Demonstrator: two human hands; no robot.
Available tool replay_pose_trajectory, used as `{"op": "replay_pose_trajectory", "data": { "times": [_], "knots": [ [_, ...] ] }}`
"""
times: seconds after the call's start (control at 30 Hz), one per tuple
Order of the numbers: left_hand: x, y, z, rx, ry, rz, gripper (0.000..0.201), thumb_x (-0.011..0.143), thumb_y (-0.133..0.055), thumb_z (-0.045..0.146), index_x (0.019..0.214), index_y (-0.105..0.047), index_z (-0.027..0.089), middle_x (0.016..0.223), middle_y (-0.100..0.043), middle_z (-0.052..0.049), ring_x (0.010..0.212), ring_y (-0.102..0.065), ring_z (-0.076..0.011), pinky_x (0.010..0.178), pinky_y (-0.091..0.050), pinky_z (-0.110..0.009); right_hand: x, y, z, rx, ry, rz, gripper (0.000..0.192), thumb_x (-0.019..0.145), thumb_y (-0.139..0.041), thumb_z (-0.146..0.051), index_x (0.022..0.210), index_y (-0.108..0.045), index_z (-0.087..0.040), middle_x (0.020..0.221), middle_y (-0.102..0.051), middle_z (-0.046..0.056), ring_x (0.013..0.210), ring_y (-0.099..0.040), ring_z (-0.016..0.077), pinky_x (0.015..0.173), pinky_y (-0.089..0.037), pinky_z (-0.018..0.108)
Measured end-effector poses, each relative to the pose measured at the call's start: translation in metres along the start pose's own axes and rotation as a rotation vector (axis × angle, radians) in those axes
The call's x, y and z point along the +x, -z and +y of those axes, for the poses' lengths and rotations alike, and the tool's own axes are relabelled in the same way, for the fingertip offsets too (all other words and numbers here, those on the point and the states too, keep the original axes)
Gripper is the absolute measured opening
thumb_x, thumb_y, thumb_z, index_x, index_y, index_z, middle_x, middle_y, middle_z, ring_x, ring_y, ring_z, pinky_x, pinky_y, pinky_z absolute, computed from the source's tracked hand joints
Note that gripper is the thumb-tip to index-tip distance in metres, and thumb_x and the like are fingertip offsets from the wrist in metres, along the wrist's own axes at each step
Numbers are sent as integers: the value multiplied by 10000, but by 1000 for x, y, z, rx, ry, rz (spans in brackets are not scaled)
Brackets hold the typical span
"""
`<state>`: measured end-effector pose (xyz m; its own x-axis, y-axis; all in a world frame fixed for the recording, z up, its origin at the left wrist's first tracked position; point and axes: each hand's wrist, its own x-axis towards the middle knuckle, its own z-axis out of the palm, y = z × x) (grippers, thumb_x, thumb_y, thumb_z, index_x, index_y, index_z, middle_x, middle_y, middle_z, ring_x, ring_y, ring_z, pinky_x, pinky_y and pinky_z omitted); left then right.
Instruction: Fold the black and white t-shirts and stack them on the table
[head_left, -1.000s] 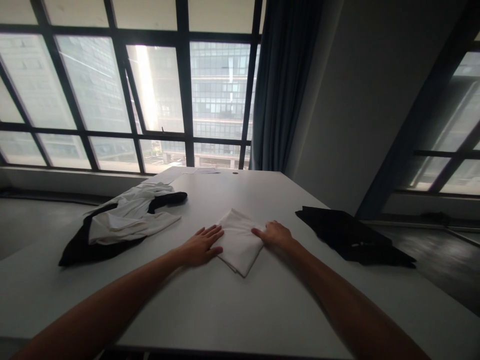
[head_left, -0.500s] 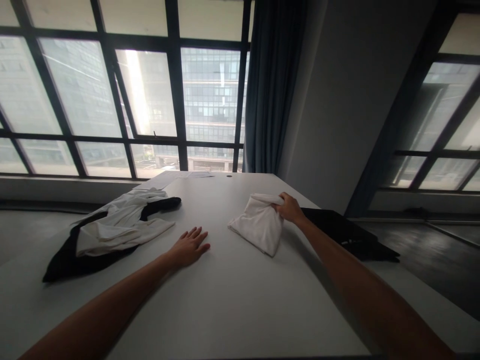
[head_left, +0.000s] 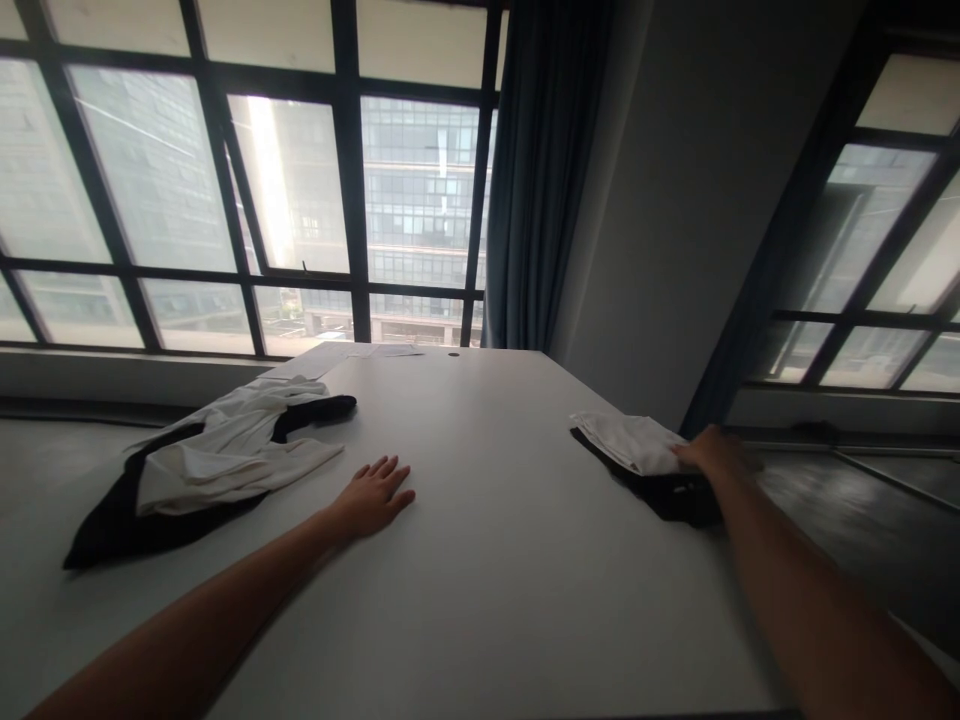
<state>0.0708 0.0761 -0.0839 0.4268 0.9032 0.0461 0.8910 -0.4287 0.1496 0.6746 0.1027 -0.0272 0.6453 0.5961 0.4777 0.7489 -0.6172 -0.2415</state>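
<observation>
My left hand (head_left: 375, 496) lies flat on the white table (head_left: 480, 580), fingers spread, holding nothing. At the table's right side my right hand (head_left: 716, 452) grips the right end of a folded white garment (head_left: 634, 442); its fingertips are partly hidden and slightly blurred. Under the white garment is a folded black garment (head_left: 675, 498), showing along the near edge. To the left of my left hand, a loose heap holds a crumpled white garment (head_left: 225, 465) over a black garment (head_left: 105, 535), whose dark end also sticks out to the right.
White paper sheets (head_left: 386, 351) lie at the table's far end, near a small round hole (head_left: 453, 354). Beyond stand large framed windows (head_left: 420, 200), a dark blue curtain (head_left: 532, 180) and a grey pillar (head_left: 645, 220). Floor shows past the table's right edge.
My right hand has carried the white garment rightward from the table's middle and it now rests on the folded black garment. My left hand has stayed in place.
</observation>
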Motion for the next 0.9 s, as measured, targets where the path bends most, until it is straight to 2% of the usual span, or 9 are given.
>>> {"op": "replay_pose_trajectory", "data": {
  "times": [0.07, 0.17, 0.27, 0.33, 0.5, 0.57, 0.67, 0.8, 0.9],
  "knots": [
    [0, -2, -1, -6, 1, 6, 701, 960, -299, 622, 1501, -413, 192, 1605, -274, -161, 1495, -205, -322, 1176, -208, -529, -19, -9, -18, -12, 20, -140, 640, 885, -579, -460, 1372, -538, -47, 1329, -499, 373, 1291, -469, 402, 975, -336, 545],
    [1, -5, -4, -7, -5, 18, 704, 956, -300, 634, 1497, -419, 198, 1605, -283, -153, 1494, -210, -317, 1179, -209, -519, -46, -20, -49, 17, 295, -286, 629, 964, -383, -516, 1481, -430, -162, 1520, -381, 235, 1400, -347, 352, 1064, -292, 575],
    [4, -1, -12, -11, -52, 41, 647, 966, -289, 626, 1443, -493, 240, 1568, -385, -113, 1463, -316, -261, 1171, -268, -443, -65, -29, -63, -71, 405, -400, 636, 949, -403, -540, 1492, -412, -208, 1562, -347, 179, 1404, -322, 380, 1070, -247, 661],
    [7, 10, -25, 6, -14, 71, 578, 979, -294, 586, 1385, -552, 266, 1517, -474, -87, 1405, -418, -239, 1149, -311, -415, -71, -30, -67, -125, 427, -368, 618, 940, -418, -554, 1448, -475, -207, 1542, -381, 182, 1393, -324, 405, 1075, -214, 682],
    [-6, 54, -87, 190, 361, 377, 470, 954, -423, 441, 1305, -605, 186, 1457, -521, -165, 1375, -416, -354, 1153, -203, -576, -88, -11, -103, -74, 553, -181, 570, 979, -309, -553, 1366, -549, -211, 1491, -455, 153, 1411, -295, 377, 1103, -176, 668],
    [-20, 69, -116, 266, 555, 466, 467, 902, -521, 414, 1275, -612, 149, 1399, -564, -184, 1352, -406, -405, 1135, -154, -637, -102, -1, -128, -15, 615, -225, 559, 982, -316, -539, 1383, -527, -211, 1499, -452, 138, 1412, -313, 347, 1114, -182, 654],
    [-38, 83, -147, 205, 755, 433, 453, 855, -583, 387, 1191, -648, 91, 1339, -590, -230, 1256, -473, -453, 1068, -216, -676, -127, 14, -162, 66, 709, -331, 553, 971, -361, -536, 1383, -530, -209, 1498, -456, 139, 1394, -359, 314, 1134, -166, 631],
    [-42, 90, -155, 125, 781, 420, 251, 847, -552, 261, 961, -727, 121, 1149, -683, -229, 1127, -585, -417, 1008, -326, -614, -159, 32, -190, 117, 824, -435, 513, 951, -442, -522, 1333, -580, -209, 1465, -500, 132, 1358, -414, 312, 1149, -134, 613],
    [-38, 96, -150, 90, 780, 480, 265, 861, -495, 238, 949, -717, 120, 1036, -708, -226, 1057, -624, -401, 927, -415, -540, -180, 43, -201, 183, 879, -457, 476, 942, -482, -515, 1282, -620, -212, 1421, -546, 127, 1315, -466, 311, 1148, -170, 575]
  ]
}}
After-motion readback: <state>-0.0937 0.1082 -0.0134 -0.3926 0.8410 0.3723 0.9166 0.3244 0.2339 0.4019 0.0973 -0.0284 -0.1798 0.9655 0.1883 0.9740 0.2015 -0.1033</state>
